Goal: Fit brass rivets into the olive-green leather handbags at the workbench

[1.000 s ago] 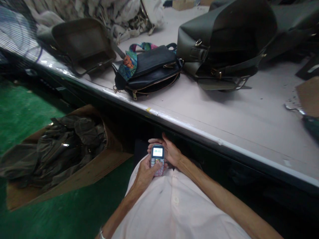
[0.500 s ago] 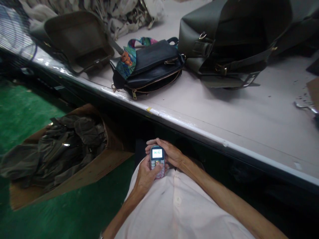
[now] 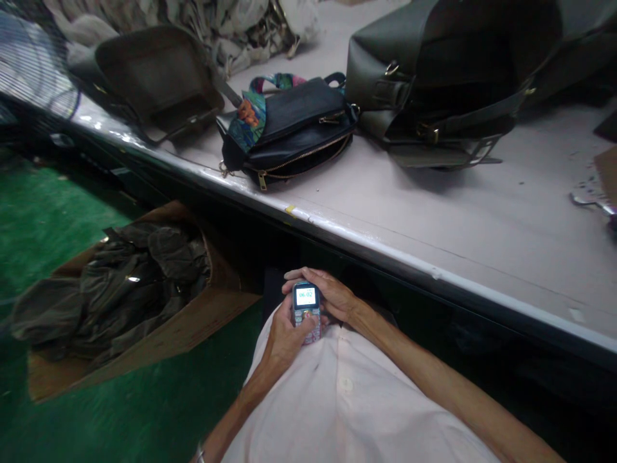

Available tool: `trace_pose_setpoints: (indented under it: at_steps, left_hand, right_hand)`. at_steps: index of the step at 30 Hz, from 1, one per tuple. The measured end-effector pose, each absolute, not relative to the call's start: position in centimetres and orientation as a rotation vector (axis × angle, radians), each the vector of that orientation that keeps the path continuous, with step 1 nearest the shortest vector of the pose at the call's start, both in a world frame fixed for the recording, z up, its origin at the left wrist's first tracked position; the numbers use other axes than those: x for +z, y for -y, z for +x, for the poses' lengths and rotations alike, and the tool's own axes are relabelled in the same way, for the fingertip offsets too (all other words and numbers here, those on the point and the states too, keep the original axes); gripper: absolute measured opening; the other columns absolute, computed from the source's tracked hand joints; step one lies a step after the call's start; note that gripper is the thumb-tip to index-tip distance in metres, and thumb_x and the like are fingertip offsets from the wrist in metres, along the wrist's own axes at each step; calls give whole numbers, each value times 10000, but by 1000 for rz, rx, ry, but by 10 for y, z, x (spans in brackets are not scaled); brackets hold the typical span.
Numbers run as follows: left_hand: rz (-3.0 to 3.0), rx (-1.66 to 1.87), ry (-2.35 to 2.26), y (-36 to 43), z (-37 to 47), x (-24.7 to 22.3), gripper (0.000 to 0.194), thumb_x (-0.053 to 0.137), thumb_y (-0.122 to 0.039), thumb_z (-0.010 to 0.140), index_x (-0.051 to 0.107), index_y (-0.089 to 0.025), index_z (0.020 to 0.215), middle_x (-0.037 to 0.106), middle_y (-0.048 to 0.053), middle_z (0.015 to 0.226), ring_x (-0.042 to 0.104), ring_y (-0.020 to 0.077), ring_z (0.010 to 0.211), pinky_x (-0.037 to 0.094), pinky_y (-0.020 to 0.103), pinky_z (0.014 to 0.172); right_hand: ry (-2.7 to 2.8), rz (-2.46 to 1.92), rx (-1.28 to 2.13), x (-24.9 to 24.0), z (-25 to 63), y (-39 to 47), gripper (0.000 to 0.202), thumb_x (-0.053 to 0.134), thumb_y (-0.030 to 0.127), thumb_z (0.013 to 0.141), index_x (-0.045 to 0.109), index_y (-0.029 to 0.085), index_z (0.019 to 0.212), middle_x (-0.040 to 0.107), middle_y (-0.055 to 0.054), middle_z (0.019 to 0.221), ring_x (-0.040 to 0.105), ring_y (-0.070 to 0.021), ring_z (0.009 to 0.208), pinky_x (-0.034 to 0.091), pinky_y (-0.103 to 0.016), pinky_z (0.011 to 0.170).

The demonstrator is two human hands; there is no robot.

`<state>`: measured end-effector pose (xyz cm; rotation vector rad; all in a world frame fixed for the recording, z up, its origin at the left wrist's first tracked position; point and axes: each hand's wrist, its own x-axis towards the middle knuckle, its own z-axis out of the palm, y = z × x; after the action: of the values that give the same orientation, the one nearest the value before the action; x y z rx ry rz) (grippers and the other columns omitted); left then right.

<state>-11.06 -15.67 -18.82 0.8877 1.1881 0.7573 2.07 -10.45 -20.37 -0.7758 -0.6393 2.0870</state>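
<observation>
Both hands meet low in front of the person's pale shirt [image 3: 347,399], below the edge of the desk [image 3: 434,212], and between them sits a small keypad phone [image 3: 306,310] with its screen lit and facing up. The left hand [image 3: 284,337] wraps the lower body of the phone, its grip closed around it, with the thumb lying over the keys; the right hand [image 3: 332,297] cups the top and far side, fingers curled shut against the casing. The step in hand looks like keying or reading on the phone, with the bags on the desk left alone: a black zipped bag [image 3: 294,138] with a coloured scarf tied to it lies near the desk edge, a dark grey handbag [image 3: 434,83] just beside it on the right, a brown bag [image 3: 159,77] to the left. On the green floor a cardboard box [image 3: 159,337] holds dark bundled fabric. Further key presses would call for a steady hold and small thumb movement only.
</observation>
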Motion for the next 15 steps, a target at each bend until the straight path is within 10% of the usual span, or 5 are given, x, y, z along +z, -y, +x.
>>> trace_pose_setpoints:
  at_steps: [15]
  left_hand:
    - [868, 759, -1154, 157, -109, -190, 582, 720, -304, 706, 445, -159, 1198, 666, 85, 954, 683, 219, 748, 569, 343, 691]
  right_hand:
    - [614, -791, 2071, -201, 21, 106, 351, 576, 422, 864, 656, 118, 1021, 702, -106, 929, 651, -147, 713, 489, -215, 567]
